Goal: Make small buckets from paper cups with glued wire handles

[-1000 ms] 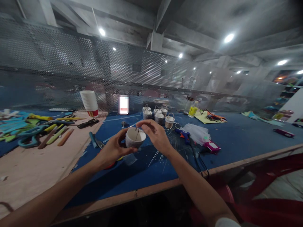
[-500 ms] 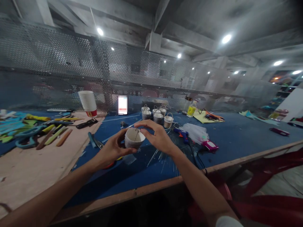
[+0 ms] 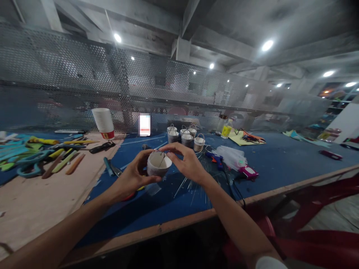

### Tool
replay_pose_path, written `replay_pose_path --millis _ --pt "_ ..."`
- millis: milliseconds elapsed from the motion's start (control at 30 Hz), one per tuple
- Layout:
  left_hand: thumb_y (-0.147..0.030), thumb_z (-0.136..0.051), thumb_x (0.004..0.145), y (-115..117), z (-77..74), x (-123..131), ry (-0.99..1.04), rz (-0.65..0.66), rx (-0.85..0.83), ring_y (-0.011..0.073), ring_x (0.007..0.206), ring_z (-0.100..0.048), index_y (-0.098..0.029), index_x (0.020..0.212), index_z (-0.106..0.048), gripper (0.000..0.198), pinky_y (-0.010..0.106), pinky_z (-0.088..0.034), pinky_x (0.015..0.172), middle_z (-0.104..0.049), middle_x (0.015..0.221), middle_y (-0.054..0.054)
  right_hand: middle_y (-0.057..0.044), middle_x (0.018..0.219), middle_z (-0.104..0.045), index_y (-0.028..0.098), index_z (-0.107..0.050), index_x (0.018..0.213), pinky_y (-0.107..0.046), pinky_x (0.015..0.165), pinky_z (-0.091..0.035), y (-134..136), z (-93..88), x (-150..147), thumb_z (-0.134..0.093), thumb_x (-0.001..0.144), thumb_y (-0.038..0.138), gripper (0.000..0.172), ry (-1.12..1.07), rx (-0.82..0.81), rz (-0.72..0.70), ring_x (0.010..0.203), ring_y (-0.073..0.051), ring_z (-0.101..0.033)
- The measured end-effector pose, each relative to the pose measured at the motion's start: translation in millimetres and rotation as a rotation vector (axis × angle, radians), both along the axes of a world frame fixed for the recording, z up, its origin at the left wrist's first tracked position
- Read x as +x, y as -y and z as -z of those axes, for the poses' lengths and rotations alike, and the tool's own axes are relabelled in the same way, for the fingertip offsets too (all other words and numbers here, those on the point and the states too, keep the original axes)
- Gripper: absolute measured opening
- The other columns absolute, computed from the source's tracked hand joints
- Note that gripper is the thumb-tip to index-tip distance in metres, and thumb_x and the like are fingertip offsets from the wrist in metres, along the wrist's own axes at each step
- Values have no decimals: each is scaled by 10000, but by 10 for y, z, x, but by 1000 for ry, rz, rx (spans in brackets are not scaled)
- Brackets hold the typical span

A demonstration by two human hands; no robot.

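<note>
My left hand (image 3: 134, 175) is wrapped round a small white paper cup (image 3: 158, 164), held above the blue table top (image 3: 280, 164). My right hand (image 3: 187, 161) rests at the cup's right rim, its fingertips pinched on a thin wire (image 3: 162, 157) that dips into the cup. Several finished little cups with wire handles (image 3: 185, 136) stand in a cluster behind the hands.
A stack of white paper cups (image 3: 104, 122) stands at the back left. Scissors and coloured sticks (image 3: 47, 157) lie on the brown board at left. A blue glue gun (image 3: 213, 157), a plastic bag (image 3: 231, 156) and loose wires (image 3: 193, 183) lie to the right. Perforated metal screen behind.
My right hand has lowered closer to the cup's rim with the wire. The cup and my left hand have stayed almost in place.
</note>
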State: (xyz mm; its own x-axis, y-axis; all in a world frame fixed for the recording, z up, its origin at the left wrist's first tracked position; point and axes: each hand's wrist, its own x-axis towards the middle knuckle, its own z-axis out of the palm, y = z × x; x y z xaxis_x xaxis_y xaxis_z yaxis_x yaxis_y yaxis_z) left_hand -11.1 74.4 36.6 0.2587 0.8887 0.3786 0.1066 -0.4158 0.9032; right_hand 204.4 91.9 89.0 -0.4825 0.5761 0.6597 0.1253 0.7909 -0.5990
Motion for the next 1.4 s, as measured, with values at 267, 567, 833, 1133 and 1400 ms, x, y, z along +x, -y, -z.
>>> replay_pose_path --millis 267,567,833,1133,1400 --pt "-255 -854 665 33 -61 -9 26 25 -68 296 1093 -655 -239 1302 -503 727 431 -539 892 -666 1232 114 -63 1228 -682 237 -628 1205 -378 1037 -500 -23 25 -40 -479 1009 214 248 -64 -51 -9 1169 -175 -637" --pt "-268 -884 616 22 -80 -45 73 108 -99 335 1144 -638 -235 1277 -550 742 448 -533 908 -679 1264 130 -54 905 -727 170 -732 1011 -308 776 -526 -342 96 6 -608 953 343 221 37 -399 -29 799 -150 -651" --pt "-311 -864 629 51 -108 -81 20 185 -122 358 1170 -622 -235 1317 -562 755 455 -524 919 -660 1298 140 0 729 -667 171 -728 837 -232 640 -479 -387 46 6 -816 764 375 234 -23 -712 -135 661 -104 -585" --pt "-333 -861 609 22 -88 -82 41 220 -147 287 990 -644 -234 1263 -557 727 355 -533 774 -685 1140 103 -11 778 -699 182 -745 860 -240 666 -534 -354 -50 11 -804 778 274 137 -25 -724 -178 689 -108 -620" --pt "-354 -826 644 28 -56 -141 97 247 -200 240 871 -623 -247 1266 -521 702 302 -509 671 -662 1085 86 -25 785 -725 169 -775 900 -286 733 -564 -395 -47 45 -796 787 302 175 1 -735 -226 703 -118 -653"
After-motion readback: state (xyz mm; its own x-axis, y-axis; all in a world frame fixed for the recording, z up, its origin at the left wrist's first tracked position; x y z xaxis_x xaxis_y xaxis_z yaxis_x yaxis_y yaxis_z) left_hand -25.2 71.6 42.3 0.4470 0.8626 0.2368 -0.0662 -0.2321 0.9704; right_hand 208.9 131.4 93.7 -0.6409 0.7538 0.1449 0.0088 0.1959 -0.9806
